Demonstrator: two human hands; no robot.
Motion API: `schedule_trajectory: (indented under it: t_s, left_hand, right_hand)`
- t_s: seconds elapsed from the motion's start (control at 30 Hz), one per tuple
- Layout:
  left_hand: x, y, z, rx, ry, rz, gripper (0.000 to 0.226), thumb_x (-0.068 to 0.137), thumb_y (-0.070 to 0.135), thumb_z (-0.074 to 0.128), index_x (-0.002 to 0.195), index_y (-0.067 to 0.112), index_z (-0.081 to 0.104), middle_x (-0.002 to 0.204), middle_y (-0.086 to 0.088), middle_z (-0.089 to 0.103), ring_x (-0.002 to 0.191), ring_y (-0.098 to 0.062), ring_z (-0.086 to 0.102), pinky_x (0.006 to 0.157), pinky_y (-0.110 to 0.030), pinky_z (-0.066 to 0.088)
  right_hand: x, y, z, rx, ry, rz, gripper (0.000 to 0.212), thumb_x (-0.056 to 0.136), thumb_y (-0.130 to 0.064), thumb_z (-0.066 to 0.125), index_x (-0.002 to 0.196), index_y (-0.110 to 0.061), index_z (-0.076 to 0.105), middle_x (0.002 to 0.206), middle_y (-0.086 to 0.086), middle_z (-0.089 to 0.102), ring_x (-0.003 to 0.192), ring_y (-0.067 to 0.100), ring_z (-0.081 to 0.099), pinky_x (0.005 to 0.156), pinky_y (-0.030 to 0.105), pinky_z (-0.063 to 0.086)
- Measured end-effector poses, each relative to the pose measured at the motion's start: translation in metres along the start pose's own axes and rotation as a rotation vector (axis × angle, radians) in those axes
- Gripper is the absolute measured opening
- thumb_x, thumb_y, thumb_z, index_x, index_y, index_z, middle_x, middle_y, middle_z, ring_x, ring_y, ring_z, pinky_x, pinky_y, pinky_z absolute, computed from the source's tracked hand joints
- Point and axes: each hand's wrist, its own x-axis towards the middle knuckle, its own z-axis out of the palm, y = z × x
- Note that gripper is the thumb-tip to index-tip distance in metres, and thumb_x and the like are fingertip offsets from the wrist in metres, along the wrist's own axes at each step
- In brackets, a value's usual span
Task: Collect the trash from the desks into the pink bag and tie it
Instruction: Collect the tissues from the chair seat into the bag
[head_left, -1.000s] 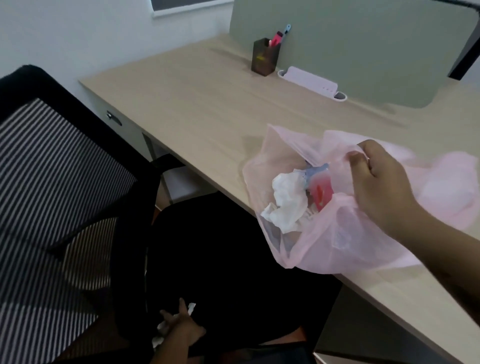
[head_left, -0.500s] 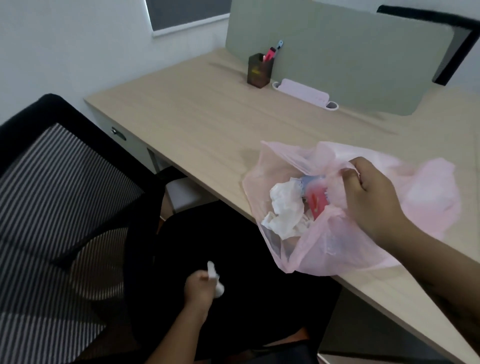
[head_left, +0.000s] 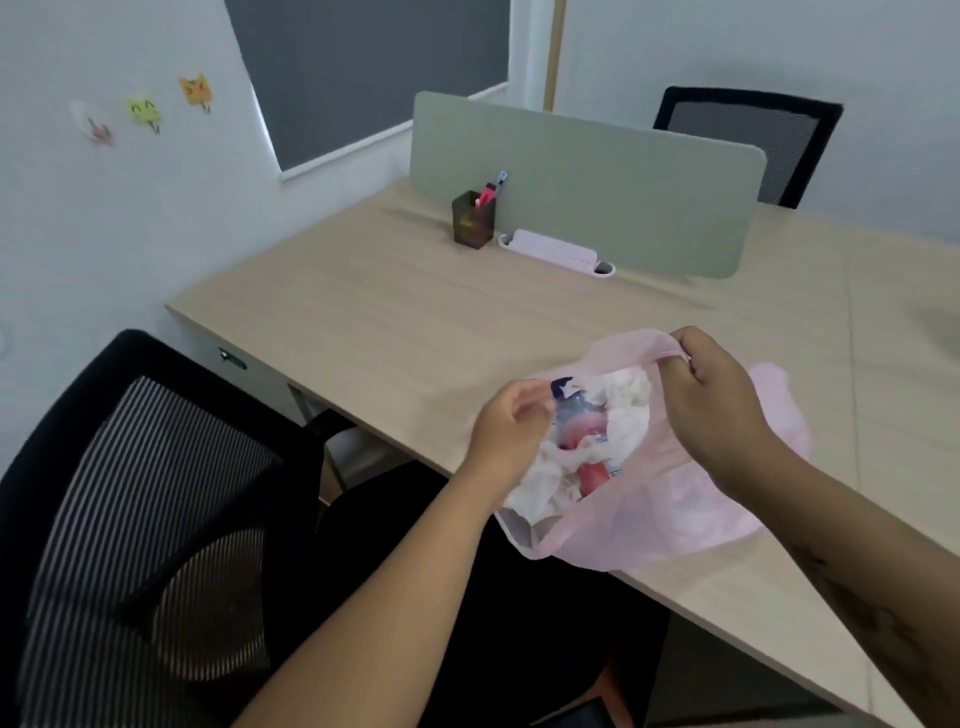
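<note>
The pink bag (head_left: 675, 509) lies on the front edge of the wooden desk (head_left: 415, 332), its mouth open toward me. Inside are crumpled white tissues (head_left: 626, 395) and a clear bottle (head_left: 579, 421) with a blue cap and red contents. My right hand (head_left: 711, 400) pinches the bag's far rim and holds it up. At the near left side of the mouth, my left hand (head_left: 511, 426) has its fingers curled. Whether it holds a tissue or the rim is hidden.
A black mesh chair (head_left: 145, 509) stands at the left, close to the desk. At the back of the desk are a brown pen holder (head_left: 472, 223), a white power strip (head_left: 556, 252) and a grey-green divider (head_left: 587, 182). Another chair (head_left: 748, 140) stands behind the divider.
My left hand rose from the chair seat, carrying a small white tissue, to the bag's mouth. My right hand lifted the rim higher. The view tilted up.
</note>
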Motion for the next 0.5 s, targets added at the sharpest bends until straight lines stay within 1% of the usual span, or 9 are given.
schedule_trajectory:
  t_s: [0.07,0.1,0.17,0.2,0.27,0.3,0.33,0.4,0.5]
  left_hand:
    - [0.01,-0.01,-0.011,0.183,0.194,0.08,0.02,0.085,0.018,0.067,0.103,0.022,0.061,0.104,0.009,0.064,0.103,-0.017,0.061,0.088,-0.026,0.051]
    - [0.015,-0.016,-0.014,0.324,0.251,0.078,0.036,0.08,0.024,0.071,0.113,0.02,0.057,0.114,0.005,0.059,0.11,-0.022,0.055,0.091,-0.031,0.049]
    - [0.026,-0.03,-0.015,0.597,0.201,-0.024,0.074,0.074,0.043,0.076,0.136,0.024,0.04,0.135,0.001,0.041,0.124,-0.028,0.038,0.102,-0.039,0.04]
    - [0.034,-0.036,-0.016,0.711,0.167,-0.077,0.079,0.075,0.052,0.073,0.14,0.028,0.035,0.14,0.0,0.037,0.127,-0.03,0.036,0.103,-0.042,0.038]
    - [0.048,-0.043,-0.025,0.845,0.156,-0.119,0.054,0.087,0.052,0.058,0.134,0.026,0.047,0.137,-0.002,0.046,0.123,-0.032,0.042,0.099,-0.042,0.04]
    - [0.055,-0.045,-0.031,0.85,0.156,-0.116,0.038,0.094,0.043,0.05,0.123,0.02,0.056,0.13,-0.007,0.055,0.118,-0.033,0.049,0.096,-0.041,0.044]
    - [0.059,-0.043,-0.037,0.815,0.153,-0.091,0.03,0.097,0.033,0.045,0.112,0.012,0.062,0.121,-0.013,0.062,0.111,-0.035,0.056,0.092,-0.04,0.048]
    - [0.065,-0.03,-0.046,0.699,0.187,-0.046,0.03,0.1,0.02,0.04,0.099,0.001,0.063,0.109,-0.024,0.066,0.101,-0.037,0.062,0.084,-0.039,0.05]
    - [0.063,0.034,-0.036,0.509,0.321,0.046,0.033,0.104,0.021,0.036,0.102,-0.001,0.061,0.107,-0.021,0.064,0.099,-0.036,0.06,0.078,-0.034,0.041]
  right_hand:
    - [0.004,0.0,-0.012,0.011,0.043,0.036,0.023,0.098,-0.018,0.037,0.093,0.0,0.05,0.074,0.006,0.05,0.066,0.021,0.04,0.057,0.032,0.032]
    - [0.006,-0.001,-0.016,0.021,0.06,0.056,0.023,0.098,-0.019,0.037,0.093,0.0,0.05,0.073,0.005,0.049,0.066,0.021,0.04,0.057,0.031,0.032]
    - [0.009,-0.001,-0.021,0.043,0.088,0.088,0.025,0.097,-0.021,0.038,0.092,-0.001,0.052,0.073,0.005,0.049,0.067,0.022,0.041,0.055,0.029,0.031]
    - [0.01,-0.002,-0.025,0.043,0.1,0.096,0.025,0.097,-0.022,0.038,0.091,-0.002,0.052,0.074,0.006,0.049,0.066,0.022,0.041,0.055,0.028,0.031]
    - [0.008,-0.008,-0.037,-0.006,0.11,0.058,0.024,0.098,-0.022,0.041,0.088,-0.004,0.055,0.073,0.005,0.051,0.064,0.021,0.042,0.054,0.028,0.031]
    - [0.007,-0.013,-0.045,-0.058,0.115,0.019,0.023,0.098,-0.022,0.043,0.087,-0.006,0.056,0.072,0.005,0.052,0.062,0.02,0.043,0.053,0.029,0.031]
    - [0.008,-0.016,-0.055,-0.133,0.123,-0.025,0.021,0.098,-0.021,0.044,0.087,-0.007,0.057,0.072,0.004,0.054,0.061,0.019,0.044,0.053,0.029,0.031]
    - [0.012,-0.021,-0.081,-0.383,0.096,-0.125,0.016,0.097,-0.018,0.045,0.091,-0.009,0.057,0.076,0.006,0.057,0.067,0.023,0.048,0.056,0.031,0.032]
    - [0.028,-0.022,-0.132,-0.83,0.096,-0.195,0.014,0.098,-0.026,0.043,0.099,-0.017,0.053,0.089,0.015,0.059,0.08,0.036,0.056,0.063,0.034,0.039]
